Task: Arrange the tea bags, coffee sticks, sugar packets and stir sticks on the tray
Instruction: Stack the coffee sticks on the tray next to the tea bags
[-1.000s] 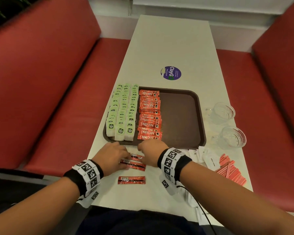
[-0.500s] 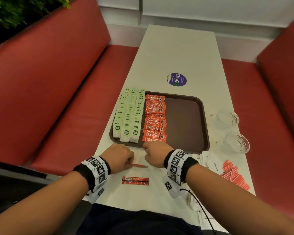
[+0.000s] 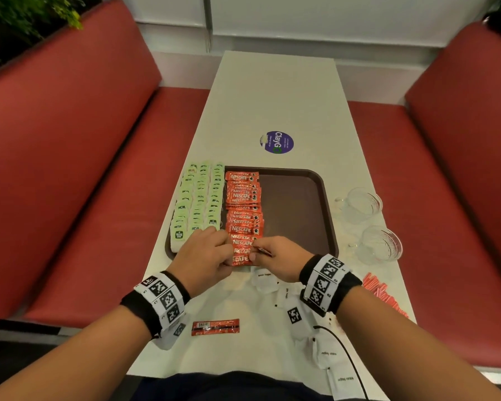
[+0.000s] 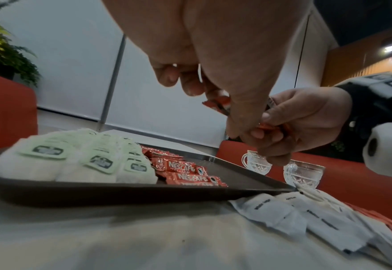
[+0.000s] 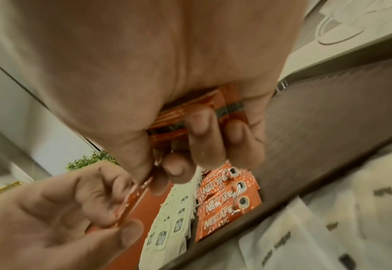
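A brown tray [image 3: 301, 204] holds rows of green tea bags [image 3: 198, 198] on its left side and a column of red coffee sticks [image 3: 243, 215] beside them. Over the tray's near edge my left hand [image 3: 227, 251] pinches one end of a coffee stick [image 5: 132, 199]. My right hand [image 3: 258, 253] touches its other end and grips more coffee sticks [image 5: 190, 113] in its curled fingers. One coffee stick [image 3: 215, 327] lies on the table near me. White sugar packets [image 3: 324, 351] lie at the near right, red stir sticks [image 3: 385, 299] beyond them.
Two glass cups [image 3: 362, 204] [image 3: 381, 246] stand right of the tray. A round purple sticker [image 3: 278, 142] lies beyond it. Red bench seats [image 3: 99, 198] flank the narrow white table [image 3: 272, 96]. The right half of the tray is bare.
Both hands have lifted from the table in front of the tray to its near edge, carrying coffee sticks. Two sticks have left the table; one stays there.
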